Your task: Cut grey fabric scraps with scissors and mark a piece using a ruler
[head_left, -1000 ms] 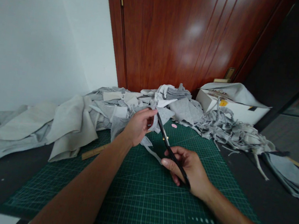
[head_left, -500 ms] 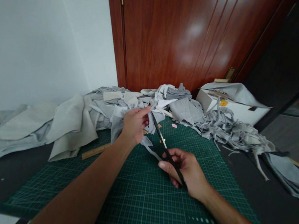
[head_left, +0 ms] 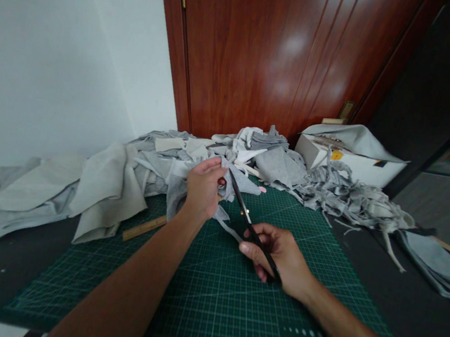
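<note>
My right hand [head_left: 275, 255] is closed round the handles of a pair of black scissors [head_left: 242, 204], which point away and to the left. Between thumb and fingers, my left hand [head_left: 204, 188] pinches a piece of light grey fabric [head_left: 243, 182]. The scissor tips lie against this fabric, just right of my left fingertips; whether the blades are parted is hard to see. A narrow grey strip [head_left: 228, 225] hangs below the left hand and runs toward the right fingers. Both hands are above a green cutting mat [head_left: 226, 312].
Heaped grey and white cloth [head_left: 102, 185] covers the left and back. A tangle of cut strips [head_left: 353, 199] lies at right, before a white box [head_left: 346, 161]. On the mat are a wooden ruler [head_left: 143, 228] and a small pink piece [head_left: 262, 189]. A brown door [head_left: 264, 57] stands behind.
The held fabric has opened out to the right, its pointed corner now reaching the pink piece. My left hand has shifted slightly; the right hand and scissors have barely moved.
</note>
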Tool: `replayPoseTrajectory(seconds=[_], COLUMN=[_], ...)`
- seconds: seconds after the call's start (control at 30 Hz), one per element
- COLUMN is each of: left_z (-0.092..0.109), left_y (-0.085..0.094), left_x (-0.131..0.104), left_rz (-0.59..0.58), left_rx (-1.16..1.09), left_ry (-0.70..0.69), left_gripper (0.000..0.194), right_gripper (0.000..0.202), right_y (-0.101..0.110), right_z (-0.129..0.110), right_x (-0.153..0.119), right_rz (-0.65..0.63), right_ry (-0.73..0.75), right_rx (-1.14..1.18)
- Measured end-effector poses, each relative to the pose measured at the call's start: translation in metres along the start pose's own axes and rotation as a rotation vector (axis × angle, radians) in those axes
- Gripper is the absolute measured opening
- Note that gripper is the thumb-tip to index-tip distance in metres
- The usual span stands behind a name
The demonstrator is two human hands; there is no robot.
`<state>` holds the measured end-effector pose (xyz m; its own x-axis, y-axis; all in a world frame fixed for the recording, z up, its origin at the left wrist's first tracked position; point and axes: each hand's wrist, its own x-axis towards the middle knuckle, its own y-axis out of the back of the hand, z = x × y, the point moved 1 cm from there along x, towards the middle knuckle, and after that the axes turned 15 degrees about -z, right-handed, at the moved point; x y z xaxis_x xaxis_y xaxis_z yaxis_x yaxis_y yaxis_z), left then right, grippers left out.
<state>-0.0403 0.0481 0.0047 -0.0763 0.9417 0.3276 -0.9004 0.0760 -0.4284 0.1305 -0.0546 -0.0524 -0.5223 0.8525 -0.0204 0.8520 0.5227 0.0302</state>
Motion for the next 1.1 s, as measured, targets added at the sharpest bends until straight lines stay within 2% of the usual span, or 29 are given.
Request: replayPoseTrajectory(seconds=[0.47, 0.63, 0.87, 1.1], left_z=[0.004, 0.005, 0.005, 0.003], left_y=[-0.008, -0.011, -0.014, -0.012], left_x=[-0.011, -0.016, -0.019, -0.019], left_rz=[-0.178, -0.256, -0.327, -0.404], left_rx=[-0.032, -0.004, -0.039, -0.068], left_ry=[0.008, 0.061, 0.101, 0.083], left_gripper=[0.059, 0.075, 0.081, 0.085], right_gripper=[0.057, 0.056, 0.059, 0.057], right_y=[0.0, 0.001, 0.001, 0.001], right_z=[-0.007, -0.007, -0.007, -0.008], right_x=[-0.002, -0.002, -0.002, -0.003], right_rz=[-0.043, -0.034, 0.007, -0.014], right_ry=[0.036, 0.05, 0.057, 0.098], right_rx=[0.065, 0.059, 0.081, 0.116])
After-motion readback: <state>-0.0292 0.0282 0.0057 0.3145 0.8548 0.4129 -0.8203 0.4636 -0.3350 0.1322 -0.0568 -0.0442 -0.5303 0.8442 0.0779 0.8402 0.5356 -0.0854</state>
